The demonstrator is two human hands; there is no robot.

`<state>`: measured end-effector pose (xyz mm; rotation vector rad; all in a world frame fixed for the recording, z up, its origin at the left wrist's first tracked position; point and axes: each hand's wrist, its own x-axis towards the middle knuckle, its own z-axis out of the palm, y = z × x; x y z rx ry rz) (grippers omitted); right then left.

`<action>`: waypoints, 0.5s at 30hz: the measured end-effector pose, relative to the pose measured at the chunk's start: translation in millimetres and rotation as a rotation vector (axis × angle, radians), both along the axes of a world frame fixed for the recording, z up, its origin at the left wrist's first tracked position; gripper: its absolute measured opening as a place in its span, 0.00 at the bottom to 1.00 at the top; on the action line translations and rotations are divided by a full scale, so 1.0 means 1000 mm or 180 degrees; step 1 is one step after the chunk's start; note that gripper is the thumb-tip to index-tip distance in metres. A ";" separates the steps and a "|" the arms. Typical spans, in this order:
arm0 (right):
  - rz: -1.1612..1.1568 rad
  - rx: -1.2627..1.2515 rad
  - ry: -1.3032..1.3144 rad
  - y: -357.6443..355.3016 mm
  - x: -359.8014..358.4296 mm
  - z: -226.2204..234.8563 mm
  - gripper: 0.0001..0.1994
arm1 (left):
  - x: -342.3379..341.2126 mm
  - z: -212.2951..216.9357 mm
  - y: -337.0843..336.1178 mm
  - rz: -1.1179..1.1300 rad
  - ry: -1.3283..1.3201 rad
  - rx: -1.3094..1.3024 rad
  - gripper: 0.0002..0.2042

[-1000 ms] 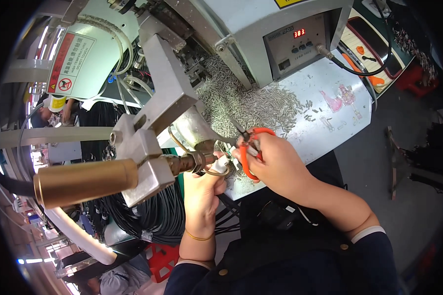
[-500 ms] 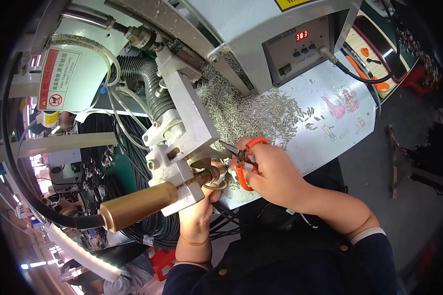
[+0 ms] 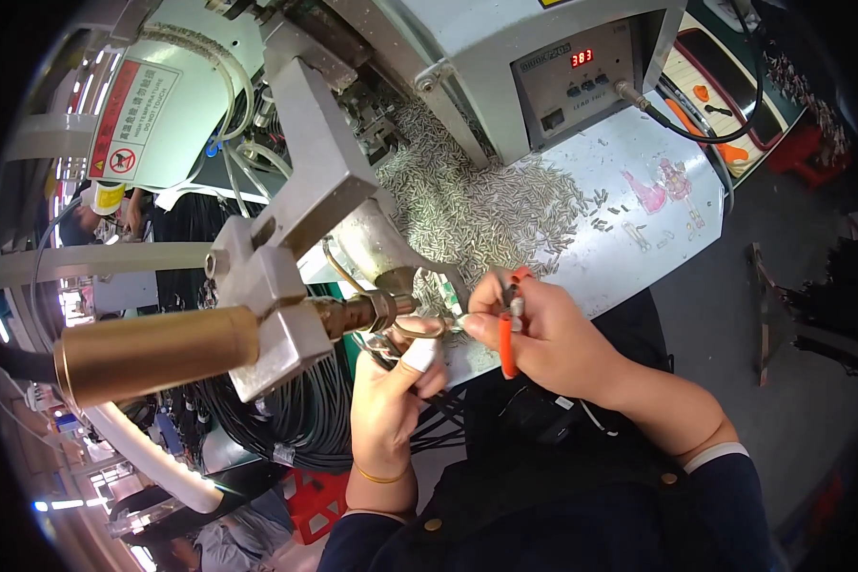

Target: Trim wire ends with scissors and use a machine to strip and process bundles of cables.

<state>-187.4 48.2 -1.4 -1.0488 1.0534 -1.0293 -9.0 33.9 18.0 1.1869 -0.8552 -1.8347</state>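
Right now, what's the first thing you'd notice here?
A big brass-coloured cylinder juts out at the left from a grey metal machine. Just right of it, the right hand grips orange-handled pliers while the left hand pinches a wire. Behind them, small silver metal pieces lie heaped on the table.

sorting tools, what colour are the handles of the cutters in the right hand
Orange handles on the cutters, seen in the head view.

The cutter in the right hand is mostly covered by the fingers; its blades cannot be made out. The piece pinched by the left hand under the nozzle is too small to identify (a thin wire loop, possibly). At 12 o'clock the machine housing is cut off by the edge. The loose metal bits blur together.
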 end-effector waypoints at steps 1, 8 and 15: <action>-0.0197 -0.0100 0.0044 0.004 -0.001 0.003 0.07 | -0.001 0.001 0.005 0.0059 0.0238 0.0005 0.08; -0.0483 -0.1272 0.0832 0.022 0.000 0.011 0.07 | -0.006 0.012 0.032 -0.0724 -0.0583 -0.0253 0.08; -0.0316 -0.1098 0.1093 0.027 -0.001 0.018 0.08 | -0.008 0.006 0.046 -0.0741 -0.1303 -0.1369 0.07</action>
